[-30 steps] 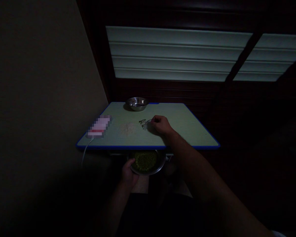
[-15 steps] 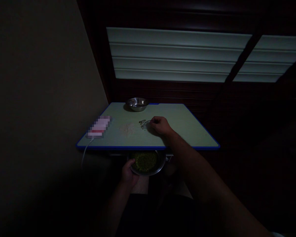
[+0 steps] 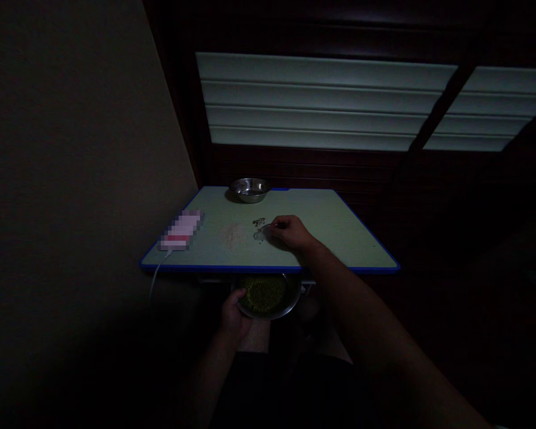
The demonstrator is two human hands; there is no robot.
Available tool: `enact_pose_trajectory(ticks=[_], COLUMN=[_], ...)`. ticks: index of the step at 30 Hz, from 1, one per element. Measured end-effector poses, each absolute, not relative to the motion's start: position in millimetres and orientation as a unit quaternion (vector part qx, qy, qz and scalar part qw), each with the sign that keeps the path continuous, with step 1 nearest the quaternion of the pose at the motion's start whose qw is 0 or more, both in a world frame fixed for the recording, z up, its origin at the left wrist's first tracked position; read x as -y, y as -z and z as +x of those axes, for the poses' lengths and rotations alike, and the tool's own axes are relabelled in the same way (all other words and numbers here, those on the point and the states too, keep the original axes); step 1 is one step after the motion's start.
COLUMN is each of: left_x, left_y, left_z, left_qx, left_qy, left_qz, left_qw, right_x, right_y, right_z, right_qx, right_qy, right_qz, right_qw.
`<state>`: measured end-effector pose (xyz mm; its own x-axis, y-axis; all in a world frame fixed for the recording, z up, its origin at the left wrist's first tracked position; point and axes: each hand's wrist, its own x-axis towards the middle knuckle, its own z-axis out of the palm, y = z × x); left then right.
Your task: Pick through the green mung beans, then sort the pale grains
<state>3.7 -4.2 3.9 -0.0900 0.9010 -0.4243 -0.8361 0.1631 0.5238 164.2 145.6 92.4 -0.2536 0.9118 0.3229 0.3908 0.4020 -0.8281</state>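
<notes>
Compared with half a second ago, the right hand (image 3: 291, 231) sits slightly nearer the front edge of the bench (image 3: 330, 226), and the spoon (image 3: 262, 233) it holds has come down with it, the tip now just in front of the small scatter of loose green grains (image 3: 258, 222) rather than close up against it. The grains that lay under the tip are now mostly hidden by it, though a few specks show in front. The right grip has thumb and fingers pressed together, pinching the spoon's handle. The left hand (image 3: 234, 313) has not shifted: its grip is clamped on the front bowl (image 3: 290, 308), thumb over the rim, and keeps it below the bench's front edge. That bowl is round, shiny metal, with a speckled, yellowish-green heap of grains (image 3: 263, 292) inside. The spoon is thin, pale and faintly glossy. Left of it lies a loose, flat patch of fine whitish grains (image 3: 233, 236). The bench has a smooth, pale green top with a blue rim. At its back stands a flared metal back bowl (image 3: 250, 198), its contents too dark to tell; at its left lies a flat phone (image 3: 181, 229), its screen blurred, with a thin white cable (image 3: 157, 271).
</notes>
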Motion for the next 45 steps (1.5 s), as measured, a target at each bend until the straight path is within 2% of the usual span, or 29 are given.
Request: enact_pose_trajectory(ticks=[10,17,28,31,33,35,40,45], left_x=[5,3,3,4,4,5,4,4], left_y=[-4,0,-2,-2,-2,-2,-3,-3], left_z=[3,4,5,4,4,4,5,5], left_qx=[-0.363,-0.354,-0.361,-0.352,-0.355,-0.362,-0.358,-0.355], left_qy=[-0.629,-0.634,-0.636,-0.636,-0.635,-0.634,-0.639,-0.639], left_qz=[0.038,0.049,0.04,0.046,0.045,0.042,0.037,0.033], left_qw=[0.687,0.686,0.68,0.685,0.685,0.682,0.68,0.681], right_x=[-115,-97,-89,-101,-113,-126,-142,-140], right_y=[-111,-118,-117,-115,-113,-112,-108,-100], right_z=[165,170,168,164,163,163,166,168], right_qx=[0.726,0.766,0.776,0.747,0.717,0.717,0.754,0.77], right_qy=[-0.452,-0.445,-0.426,-0.38,-0.32,-0.248,-0.119,-0.079], right_qz=[-0.411,-0.391,-0.383,-0.431,-0.477,-0.499,-0.529,-0.529], right_qw=[0.314,0.248,0.264,0.334,0.396,0.419,0.371,0.346])
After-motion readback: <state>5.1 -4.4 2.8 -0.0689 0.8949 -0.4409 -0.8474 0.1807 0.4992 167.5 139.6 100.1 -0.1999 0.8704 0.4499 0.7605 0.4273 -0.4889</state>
